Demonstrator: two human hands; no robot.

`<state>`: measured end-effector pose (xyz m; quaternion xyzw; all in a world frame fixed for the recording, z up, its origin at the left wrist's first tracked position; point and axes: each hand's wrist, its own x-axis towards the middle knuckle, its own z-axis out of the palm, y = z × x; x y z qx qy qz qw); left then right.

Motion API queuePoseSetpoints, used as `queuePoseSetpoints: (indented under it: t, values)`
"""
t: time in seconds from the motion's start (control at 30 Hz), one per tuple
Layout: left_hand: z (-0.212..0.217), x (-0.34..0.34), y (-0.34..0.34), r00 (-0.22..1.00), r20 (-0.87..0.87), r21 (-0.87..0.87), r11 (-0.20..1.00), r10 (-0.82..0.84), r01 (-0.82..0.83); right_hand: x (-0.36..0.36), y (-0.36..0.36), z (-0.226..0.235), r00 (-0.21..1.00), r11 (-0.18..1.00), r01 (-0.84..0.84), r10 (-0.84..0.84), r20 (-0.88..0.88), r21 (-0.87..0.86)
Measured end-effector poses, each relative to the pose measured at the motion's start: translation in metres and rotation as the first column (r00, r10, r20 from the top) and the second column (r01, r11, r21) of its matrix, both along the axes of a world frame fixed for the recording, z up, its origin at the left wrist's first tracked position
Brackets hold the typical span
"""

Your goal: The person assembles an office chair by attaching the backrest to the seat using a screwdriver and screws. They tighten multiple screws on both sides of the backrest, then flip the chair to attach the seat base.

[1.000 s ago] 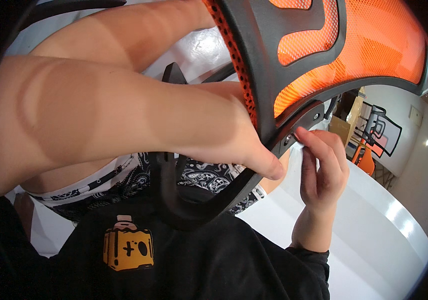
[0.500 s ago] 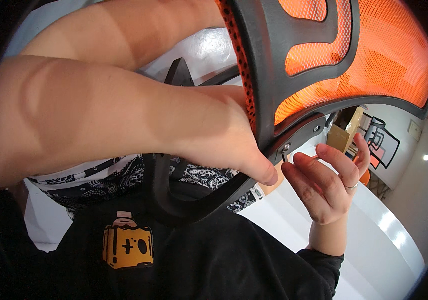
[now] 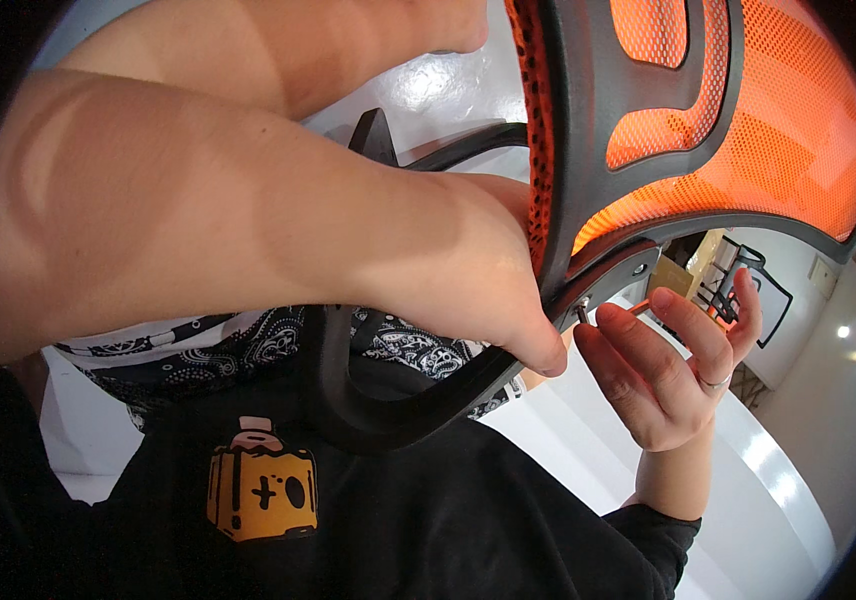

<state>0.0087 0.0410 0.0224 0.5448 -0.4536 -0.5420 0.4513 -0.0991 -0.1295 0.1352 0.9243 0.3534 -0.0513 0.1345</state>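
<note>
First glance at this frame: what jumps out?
The orange mesh chair back in its dark frame fills the upper right. The left hand and its forearm span the middle, gripping the frame's lower edge. Just right of it, the right hand, a ring on one finger, pinches a small metal tool at the frame's underside; a black shirt with a yellow print lies below.

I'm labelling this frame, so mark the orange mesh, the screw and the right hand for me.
orange mesh (image 3: pixel 798 130): head view, on the open netting right of the black rib.
screw (image 3: pixel 582 313): head view, on its shaft under the frame's lower edge.
right hand (image 3: pixel 663 375): head view, on the palm below the fingers.
</note>
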Motion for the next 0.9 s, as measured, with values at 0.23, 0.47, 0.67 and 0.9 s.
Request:
queuePoseSetpoints:
  t: [0.23, 0.47, 0.67, 0.9]
  values:
    - [-0.007, -0.005, -0.004, 0.999, -0.028, 0.030, 0.999, -0.015, 0.016, 0.005, 0.003, 0.003, 0.998, 0.998, -0.060, 0.059, -0.020, -0.031]
    - [-0.004, -0.004, -0.004, 0.999, -0.034, 0.039, 0.998, -0.039, 0.040, 0.008, 0.006, 0.002, 0.999, 0.999, -0.034, 0.034, 0.010, 0.003]
    - [0.004, -0.003, -0.010, 0.997, 0.012, 0.090, 0.993, -0.072, 0.071, 0.009, 0.004, 0.005, 0.999, 0.999, -0.047, 0.047, -0.004, -0.013]
    - [0.001, -0.005, -0.003, 0.999, -0.008, 0.042, 0.998, -0.047, 0.047, 0.011, 0.004, 0.004, 0.997, 0.996, -0.081, 0.081, -0.008, -0.032]
